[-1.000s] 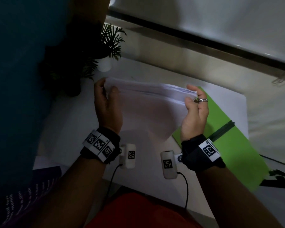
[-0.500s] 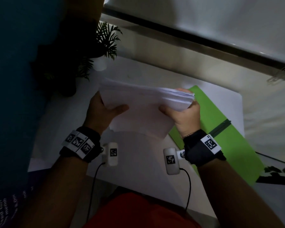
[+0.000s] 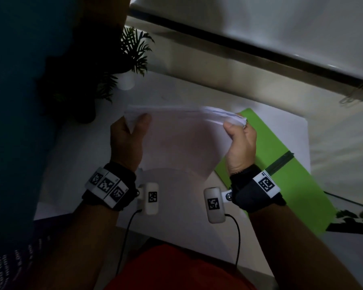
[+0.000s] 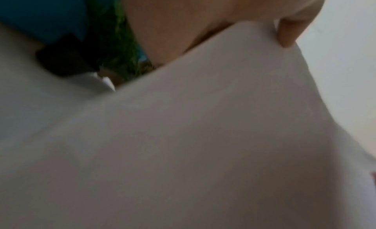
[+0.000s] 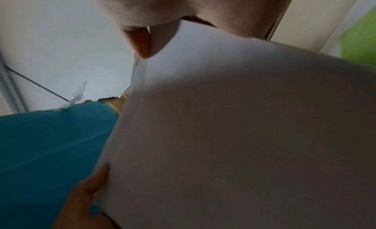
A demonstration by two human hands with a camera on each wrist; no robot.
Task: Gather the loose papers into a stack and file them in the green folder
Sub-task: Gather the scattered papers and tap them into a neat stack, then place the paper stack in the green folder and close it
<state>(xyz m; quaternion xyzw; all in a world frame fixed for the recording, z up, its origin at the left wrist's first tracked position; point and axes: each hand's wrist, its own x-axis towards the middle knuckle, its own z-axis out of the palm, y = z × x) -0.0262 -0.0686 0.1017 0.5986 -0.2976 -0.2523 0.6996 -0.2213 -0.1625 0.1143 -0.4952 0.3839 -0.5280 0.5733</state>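
I see the stack of white papers [image 3: 176,139] held upright above the white table [image 3: 197,222], its top corners gripped: my left hand [image 3: 126,141] pinches the 9 o'clock corner, my right hand [image 3: 241,143] the 3 o'clock corner. The green folder [image 3: 291,178] lies flat at 4 o'clock, partly behind the stack.

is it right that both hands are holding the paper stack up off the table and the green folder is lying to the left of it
Not quite: the green folder lies to the right of the paper stack, under the right hand, as the head view shows. The rest holds: the left hand and right hand both hold the stack above the table.
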